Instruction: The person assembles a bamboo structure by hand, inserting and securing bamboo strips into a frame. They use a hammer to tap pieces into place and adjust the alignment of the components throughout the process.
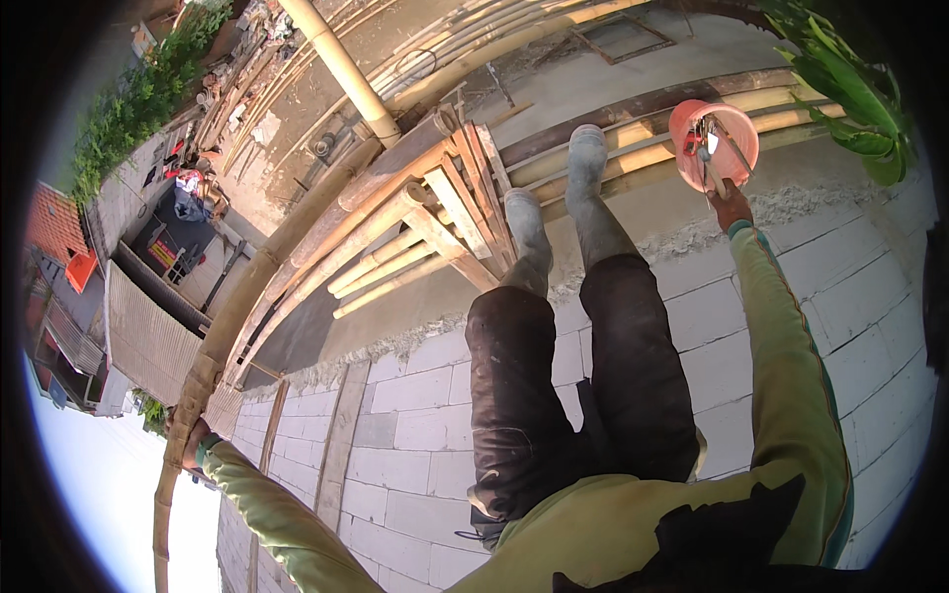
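Observation:
My right hand (732,206), at the end of a green sleeve, is closed at the near rim of a red-orange bucket (749,138). Hand tools (710,148) lie inside it, among them one with a wooden handle that reaches toward my fingers. Whether the fingers also touch that handle cannot be told. Far to the left, my left hand (196,447) grips a long bamboo pole (210,371); its fingers are partly hidden. My grey boots (585,158) stand on and beside bamboo poles laid along the base of a pale block wall (425,435).
Bamboo poles and wooden boards (460,212) are stacked left of my boots. An upright bamboo post (341,69) rises beyond them. Far below lies ground with scattered poles and debris (267,128). Green leaves (850,89) hang at the upper right. Roofs (148,321) show at left.

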`<state>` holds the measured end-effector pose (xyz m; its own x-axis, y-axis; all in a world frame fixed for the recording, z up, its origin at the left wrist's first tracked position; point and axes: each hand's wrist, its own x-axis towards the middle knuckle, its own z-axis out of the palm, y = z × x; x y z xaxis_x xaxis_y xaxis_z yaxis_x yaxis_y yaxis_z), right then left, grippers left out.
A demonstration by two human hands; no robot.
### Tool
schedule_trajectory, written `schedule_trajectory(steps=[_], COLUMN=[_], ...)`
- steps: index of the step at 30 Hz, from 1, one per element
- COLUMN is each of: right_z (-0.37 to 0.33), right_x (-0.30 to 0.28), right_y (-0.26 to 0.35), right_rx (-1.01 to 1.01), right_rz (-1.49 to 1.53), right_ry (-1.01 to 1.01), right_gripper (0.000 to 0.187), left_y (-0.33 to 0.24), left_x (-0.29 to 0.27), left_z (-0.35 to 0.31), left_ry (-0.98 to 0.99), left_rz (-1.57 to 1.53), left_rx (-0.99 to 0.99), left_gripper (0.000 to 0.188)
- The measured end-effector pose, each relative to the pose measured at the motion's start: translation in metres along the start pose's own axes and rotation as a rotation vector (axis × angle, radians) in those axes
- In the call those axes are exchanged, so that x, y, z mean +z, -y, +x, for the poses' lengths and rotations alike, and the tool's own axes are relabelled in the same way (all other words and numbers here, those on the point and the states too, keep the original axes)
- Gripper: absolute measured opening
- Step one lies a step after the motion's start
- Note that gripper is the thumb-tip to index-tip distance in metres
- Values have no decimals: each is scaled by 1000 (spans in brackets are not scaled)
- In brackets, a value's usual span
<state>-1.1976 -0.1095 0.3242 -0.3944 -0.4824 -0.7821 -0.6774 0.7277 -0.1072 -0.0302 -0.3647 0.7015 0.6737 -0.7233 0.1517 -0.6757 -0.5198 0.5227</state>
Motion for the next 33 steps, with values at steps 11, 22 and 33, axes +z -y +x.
schedule_trajectory(steps=[11,22,33], right_z=[-26,-25,-40], right_x=[-34,42,94], right_y=[50,263,376], right_rx=[-228,-618,-771], right_rz=[-133,-520,-987], right_ry=[87,276,330], right_gripper=[41,61,51], left_y=[-14,-13,-32], left_x=[136,195,241], left_z=[-121,-207,-342], left_ry=[-73,-91,15], left_rz=[-43,-3,-138], left_rx=[-121,-189,-232], left_gripper=[46,48,50])
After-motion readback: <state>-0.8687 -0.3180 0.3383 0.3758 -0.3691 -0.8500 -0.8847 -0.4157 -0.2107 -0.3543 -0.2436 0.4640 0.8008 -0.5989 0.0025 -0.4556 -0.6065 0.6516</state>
